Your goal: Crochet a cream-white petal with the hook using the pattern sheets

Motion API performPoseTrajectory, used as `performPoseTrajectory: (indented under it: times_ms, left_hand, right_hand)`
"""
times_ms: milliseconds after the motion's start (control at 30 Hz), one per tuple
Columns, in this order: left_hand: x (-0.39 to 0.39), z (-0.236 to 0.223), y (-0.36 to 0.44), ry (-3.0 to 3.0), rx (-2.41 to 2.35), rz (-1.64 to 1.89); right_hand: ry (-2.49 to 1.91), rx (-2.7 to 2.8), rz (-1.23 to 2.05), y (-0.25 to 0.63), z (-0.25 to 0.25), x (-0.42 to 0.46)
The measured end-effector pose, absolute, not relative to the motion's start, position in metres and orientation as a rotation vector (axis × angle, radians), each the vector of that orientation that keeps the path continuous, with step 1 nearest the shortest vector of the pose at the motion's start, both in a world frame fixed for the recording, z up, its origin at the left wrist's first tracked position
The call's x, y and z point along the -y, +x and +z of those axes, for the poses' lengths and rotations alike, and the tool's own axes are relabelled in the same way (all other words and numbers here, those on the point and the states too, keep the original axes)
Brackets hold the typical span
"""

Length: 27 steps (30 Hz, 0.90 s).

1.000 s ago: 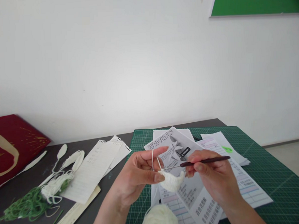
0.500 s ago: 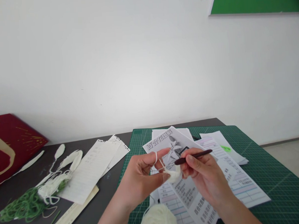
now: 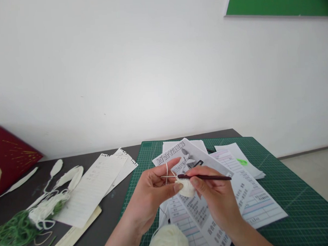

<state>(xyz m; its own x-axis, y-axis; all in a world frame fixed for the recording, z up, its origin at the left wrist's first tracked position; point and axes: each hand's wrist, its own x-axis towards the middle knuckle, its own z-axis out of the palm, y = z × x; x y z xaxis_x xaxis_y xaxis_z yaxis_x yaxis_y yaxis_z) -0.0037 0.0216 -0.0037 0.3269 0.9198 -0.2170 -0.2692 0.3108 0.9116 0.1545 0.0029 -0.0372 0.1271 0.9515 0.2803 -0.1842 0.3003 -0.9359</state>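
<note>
My left hand (image 3: pixel 152 196) pinches a small white crocheted piece (image 3: pixel 186 187) between thumb and fingers, with a strand of white yarn looped over its raised forefinger. My right hand (image 3: pixel 214 197) grips a dark crochet hook (image 3: pixel 207 177), held level, its tip at the crocheted piece by the yarn loop. Both hands hover above printed sheets (image 3: pixel 200 204) on a green cutting mat (image 3: pixel 300 204). A ball of white yarn (image 3: pixel 167 240) lies at the bottom edge below my hands.
On the dark table (image 3: pixel 113 205) to the left lie lined paper sheets (image 3: pixel 92 187), white crocheted petals (image 3: pixel 71 176), a tangle of green and white yarn (image 3: pixel 24 223) and a dark red bag (image 3: pixel 8 157). A white wall stands behind.
My right hand moved left, bringing the hook's tip to the yarn loop at the crocheted piece, and the hook levelled out. The view shifted slightly right.
</note>
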Motion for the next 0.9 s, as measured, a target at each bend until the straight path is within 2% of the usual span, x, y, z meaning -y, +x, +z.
performPoseTrajectory:
  times_ms: [433, 733, 900]
  left_hand:
    - [-0.0254, 0.0, -0.0138, 0.886, -0.782, 0.844]
    - [-0.0181, 0.0027, -0.0079, 0.928, -0.852, 0.862]
    - [-0.0172, 0.002, -0.0063, 0.988, -0.872, 0.862]
  right_hand:
    - [-0.834, 1.06, 1.097, 0.1547, -0.0415, 0.0012]
    - [-0.776, 1.222, 0.88, 0.1562, -0.0388, 0.0045]
    - [-0.803, 1.153, 1.04, 0.1599, -0.0423, -0.0013]
